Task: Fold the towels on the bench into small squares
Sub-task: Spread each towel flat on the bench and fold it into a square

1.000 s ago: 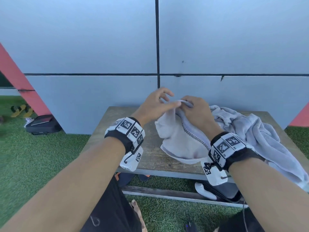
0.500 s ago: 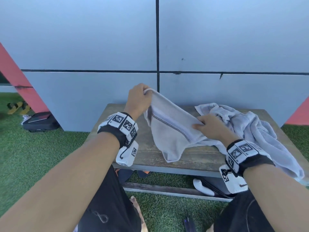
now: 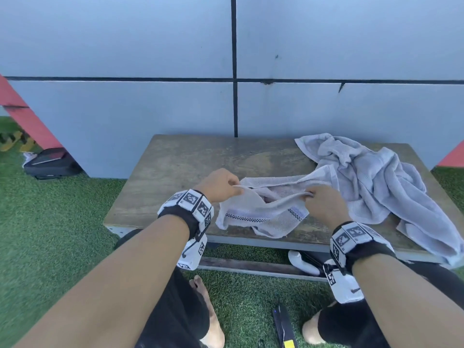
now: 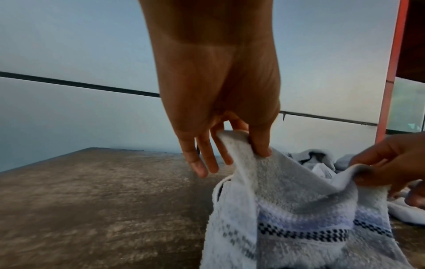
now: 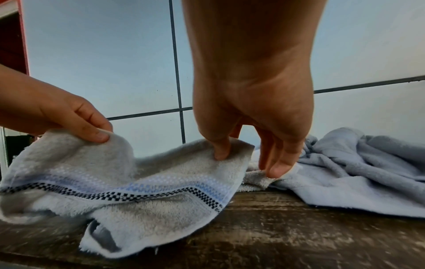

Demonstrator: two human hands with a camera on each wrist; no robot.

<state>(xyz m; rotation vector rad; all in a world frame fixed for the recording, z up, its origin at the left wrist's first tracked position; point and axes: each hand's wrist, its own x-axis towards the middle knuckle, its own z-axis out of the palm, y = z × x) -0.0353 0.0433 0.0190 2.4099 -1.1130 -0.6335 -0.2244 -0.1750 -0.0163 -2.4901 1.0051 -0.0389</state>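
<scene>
A small pale grey towel [image 3: 261, 214] with a blue and black checked band lies partly folded near the front edge of the wooden bench [image 3: 180, 169]. My left hand [image 3: 221, 184] pinches its left corner between thumb and fingers, as the left wrist view shows at the towel [image 4: 276, 191]. My right hand [image 3: 324, 202] pinches the towel's right corner, seen close in the right wrist view on the towel [image 5: 174, 182]. Between the two hands the edge sags a little above the bench. A larger pale blue towel [image 3: 376, 182] lies crumpled at the right.
The grey panelled wall [image 3: 226, 59] stands right behind the bench. Bare wood shows on the bench's left and rear. Green turf [image 3: 50, 234] surrounds it, with a dark bag [image 3: 50, 163] at the left and a black device [image 3: 283, 325] by my feet.
Both hands drew apart along the towel's edge, then came down from a raised hold. The small towel now lies low on the bench, stretched between them.
</scene>
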